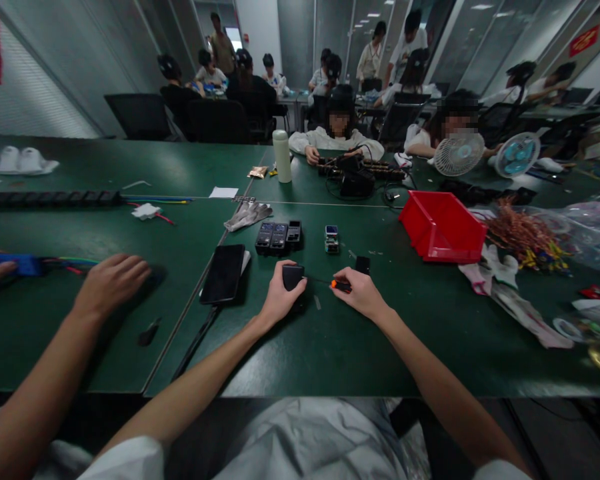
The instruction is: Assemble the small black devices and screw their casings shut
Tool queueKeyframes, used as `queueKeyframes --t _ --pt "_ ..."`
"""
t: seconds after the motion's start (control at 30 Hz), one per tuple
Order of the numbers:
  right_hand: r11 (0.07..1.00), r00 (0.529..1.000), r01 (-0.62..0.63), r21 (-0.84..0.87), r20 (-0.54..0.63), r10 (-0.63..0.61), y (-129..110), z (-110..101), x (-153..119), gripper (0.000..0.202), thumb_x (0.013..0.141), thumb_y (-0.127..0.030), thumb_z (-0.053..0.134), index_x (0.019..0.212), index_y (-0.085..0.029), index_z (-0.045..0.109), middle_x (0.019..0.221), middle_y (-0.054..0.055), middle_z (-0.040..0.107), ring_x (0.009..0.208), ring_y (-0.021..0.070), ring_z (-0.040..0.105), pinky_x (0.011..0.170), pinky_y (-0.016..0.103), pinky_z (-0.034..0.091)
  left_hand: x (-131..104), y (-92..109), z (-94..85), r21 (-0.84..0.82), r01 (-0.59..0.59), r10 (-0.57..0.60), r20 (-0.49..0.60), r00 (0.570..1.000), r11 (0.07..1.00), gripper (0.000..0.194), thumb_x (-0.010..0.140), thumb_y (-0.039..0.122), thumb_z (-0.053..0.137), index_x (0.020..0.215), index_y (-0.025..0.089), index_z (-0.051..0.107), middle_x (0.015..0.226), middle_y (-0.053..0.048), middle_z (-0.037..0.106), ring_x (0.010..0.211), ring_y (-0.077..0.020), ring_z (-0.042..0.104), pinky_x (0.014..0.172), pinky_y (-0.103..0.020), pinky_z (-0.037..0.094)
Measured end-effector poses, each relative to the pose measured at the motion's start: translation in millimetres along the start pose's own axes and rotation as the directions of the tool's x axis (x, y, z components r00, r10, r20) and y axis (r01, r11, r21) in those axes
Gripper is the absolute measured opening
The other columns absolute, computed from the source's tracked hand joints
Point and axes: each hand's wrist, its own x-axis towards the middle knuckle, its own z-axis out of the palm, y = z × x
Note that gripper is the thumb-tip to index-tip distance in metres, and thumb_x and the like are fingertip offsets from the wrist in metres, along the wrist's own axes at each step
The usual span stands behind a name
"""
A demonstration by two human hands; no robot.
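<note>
A small black box (293, 276) is gripped in my left hand (280, 293), near the middle of the green table. To its right, my right hand (361, 292) is closed on a screwdriver with an orange and black handle (341, 286); its thin shaft points left at the box. Beyond my left hand stand several black modules (279, 238) side by side. Small circuit boards (331, 239) lie farther right. Just past my right hand is a flat black piece (363, 265). A black phone (223, 274) rests left of my left hand.
A co-worker's hands and a blue item (23, 265) are at the left. Beyond are a grey glove (249, 216) and a pale bottle (282, 157). A red bin (443, 227), copper wires (520, 233) and gloves (500, 267) lie at the right. People sit across the table.
</note>
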Motion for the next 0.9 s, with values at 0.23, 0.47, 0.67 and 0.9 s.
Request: queueKeyframes --t 0.23,0.47,0.67,0.9 --pt "0.995 0.995 0.100 -0.018 0.000 -0.100 5.3 -3.3 -0.7 0.015 0.087 -0.029 0.054 0.093 -0.018 0.061 0.094 0.009 0.066 0.087 0.0212 0.062 0.079 0.036 0.049 -0.9 2.2 -0.7 0.005 -0.007 0.007 0.006 1.000 1.000 0.038 0.076 0.033 0.059 0.109 0.021 0.044 0.088 0.000 0.050 0.070 -0.0113 0.049 0.066 -0.024 0.042" --pt "0.994 0.994 0.106 -0.035 -0.002 -0.106 4.1 -5.4 -1.1 0.019 0.088 -0.033 0.052 0.095 -0.019 0.063 0.097 0.009 0.067 0.089 0.0208 0.063 0.079 0.035 0.049 -2.3 4.5 -0.9 -0.002 -0.002 0.002 0.013 1.000 1.000 0.037 0.075 0.031 0.059 0.108 0.021 0.044 0.088 0.000 0.050 0.071 -0.0115 0.049 0.065 -0.023 0.042" --pt "0.993 0.994 0.106 -0.042 0.008 -0.106 2.5 -8.9 -0.5 0.021 0.088 -0.034 0.052 0.095 -0.018 0.064 0.097 0.008 0.068 0.088 0.0206 0.063 0.079 0.036 0.049 -2.6 4.0 -1.4 0.011 -0.020 0.019 0.022 1.000 1.000 0.037 0.076 0.029 0.058 0.108 0.021 0.044 0.091 0.000 0.050 0.074 -0.0117 0.049 0.068 -0.024 0.042" --pt "0.991 0.993 0.122 -0.052 0.007 -0.121 3.8 -9.3 -0.4 0.023 0.088 -0.035 0.052 0.097 -0.018 0.063 0.097 0.008 0.068 0.087 0.0203 0.063 0.077 0.034 0.049 -2.7 4.8 -1.9 0.005 -0.029 0.029 0.031 0.999 1.000 0.037 0.076 0.028 0.058 0.109 0.021 0.043 0.091 0.000 0.050 0.074 -0.0116 0.049 0.068 -0.024 0.042"
